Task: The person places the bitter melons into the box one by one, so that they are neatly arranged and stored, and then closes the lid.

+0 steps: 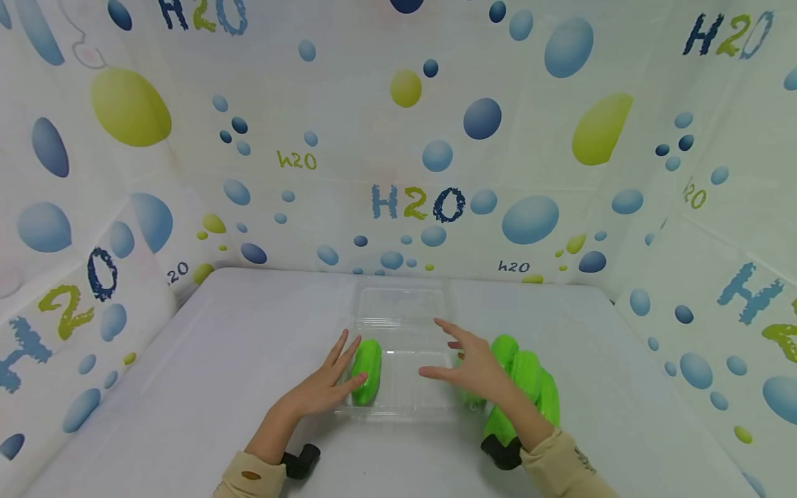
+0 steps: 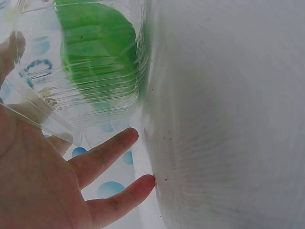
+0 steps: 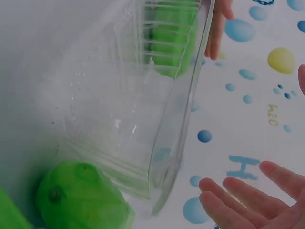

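Observation:
A clear plastic clamshell container [image 1: 414,387] lies on the table with its lid [image 1: 403,304] folded back behind it. Along its left side is a glossy, bright green elongated object [image 1: 367,372], seen through the ribbed wall in both wrist views. My left hand [image 1: 325,382] is at the container's left edge, fingers spread and thumb reaching over the rim by the green object; it grips nothing. Over the container's right side hovers my right hand [image 1: 473,366], fingers extended and apart from the thumb, with nothing in it. Several similar green pieces [image 1: 528,377] lie beneath and beside the right forearm.
The green pieces sit in a pile on the white table [image 1: 249,332], just right of the container. Black wrist mounts [image 1: 301,462] hang below both wrists. A patterned sheet [image 1: 349,104] with blue and yellow-green bubbles encloses the back and sides.

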The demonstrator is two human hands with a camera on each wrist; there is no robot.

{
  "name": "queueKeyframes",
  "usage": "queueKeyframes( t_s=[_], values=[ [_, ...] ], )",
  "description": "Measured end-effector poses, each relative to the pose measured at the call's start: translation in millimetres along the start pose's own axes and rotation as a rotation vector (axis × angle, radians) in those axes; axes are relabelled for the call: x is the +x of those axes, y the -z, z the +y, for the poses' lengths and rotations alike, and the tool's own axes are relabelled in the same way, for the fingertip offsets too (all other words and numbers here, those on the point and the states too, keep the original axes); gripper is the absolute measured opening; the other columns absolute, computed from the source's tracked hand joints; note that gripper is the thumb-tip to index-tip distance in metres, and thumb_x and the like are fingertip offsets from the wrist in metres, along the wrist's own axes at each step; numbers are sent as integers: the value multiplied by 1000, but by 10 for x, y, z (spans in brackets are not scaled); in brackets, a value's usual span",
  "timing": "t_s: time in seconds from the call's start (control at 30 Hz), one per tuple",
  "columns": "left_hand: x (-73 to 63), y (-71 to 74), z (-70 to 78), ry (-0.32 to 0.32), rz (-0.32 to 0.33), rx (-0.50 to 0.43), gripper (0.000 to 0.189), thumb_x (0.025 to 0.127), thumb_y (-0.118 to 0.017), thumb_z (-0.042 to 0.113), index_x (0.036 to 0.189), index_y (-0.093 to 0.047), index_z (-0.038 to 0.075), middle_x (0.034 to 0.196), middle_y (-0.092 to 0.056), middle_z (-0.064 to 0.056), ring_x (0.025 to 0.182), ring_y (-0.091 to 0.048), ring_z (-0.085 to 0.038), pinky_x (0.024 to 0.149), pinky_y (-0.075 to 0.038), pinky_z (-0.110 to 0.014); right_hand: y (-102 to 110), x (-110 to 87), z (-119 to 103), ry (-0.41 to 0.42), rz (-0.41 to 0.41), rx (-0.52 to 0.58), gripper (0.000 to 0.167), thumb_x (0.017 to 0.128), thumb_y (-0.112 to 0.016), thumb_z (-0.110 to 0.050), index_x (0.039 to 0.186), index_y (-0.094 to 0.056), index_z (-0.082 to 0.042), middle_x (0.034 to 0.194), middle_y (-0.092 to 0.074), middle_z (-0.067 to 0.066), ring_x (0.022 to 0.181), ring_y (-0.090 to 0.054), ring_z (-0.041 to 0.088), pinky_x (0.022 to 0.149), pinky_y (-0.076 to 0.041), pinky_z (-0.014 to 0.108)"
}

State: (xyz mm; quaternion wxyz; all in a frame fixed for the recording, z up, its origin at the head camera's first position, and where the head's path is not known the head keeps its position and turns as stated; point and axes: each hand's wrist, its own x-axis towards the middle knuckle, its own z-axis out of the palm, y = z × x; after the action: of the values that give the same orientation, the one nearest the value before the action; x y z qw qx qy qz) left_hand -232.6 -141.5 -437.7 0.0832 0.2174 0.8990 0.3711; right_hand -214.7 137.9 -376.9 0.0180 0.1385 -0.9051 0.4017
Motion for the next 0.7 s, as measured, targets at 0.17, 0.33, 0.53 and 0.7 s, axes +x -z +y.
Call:
queueKeyframes(
  t_s=[0.17, 0.33, 0.53, 0.7],
  values=[
    [-5, 5, 3, 0, 1, 9, 74, 93, -46, 46, 149, -8, 16, 152, 9, -10, 134, -15, -41, 95, -27, -63, 49, -17, 49, -25, 10, 6, 84, 67, -78, -47, 138, -41, -23, 137, -44, 7, 112, -52, 31, 88, -44, 47],
    [-5, 9, 4, 4, 3, 15, 74, 93, -46, 46, 149, -7, 18, 152, 9, -10, 134, -15, -40, 96, -27, -63, 89, -39, 101, -33, 12, 1, 84, 67, -78, -45, 139, -40, -23, 138, -43, 7, 113, -52, 30, 88, -44, 49],
    [-10, 7, 4, 5, -1, 7, 73, 93, -46, 46, 148, -8, 18, 153, 9, -9, 134, -15, -40, 95, -26, -63, 162, -74, 117, -27, 18, 2, 85, 67, -78, -46, 139, -40, -21, 137, -43, 10, 115, -50, 33, 88, -43, 51],
    [-12, 5, 5, 9, 0, 2, 74, 93, -46, 47, 148, -7, 19, 153, 10, -8, 134, -15, -41, 95, -26, -63, 220, -82, 162, -25, 21, -3, 87, 68, -78, -45, 141, -37, -21, 139, -41, 10, 117, -47, 34, 89, -41, 52]
  ],
)
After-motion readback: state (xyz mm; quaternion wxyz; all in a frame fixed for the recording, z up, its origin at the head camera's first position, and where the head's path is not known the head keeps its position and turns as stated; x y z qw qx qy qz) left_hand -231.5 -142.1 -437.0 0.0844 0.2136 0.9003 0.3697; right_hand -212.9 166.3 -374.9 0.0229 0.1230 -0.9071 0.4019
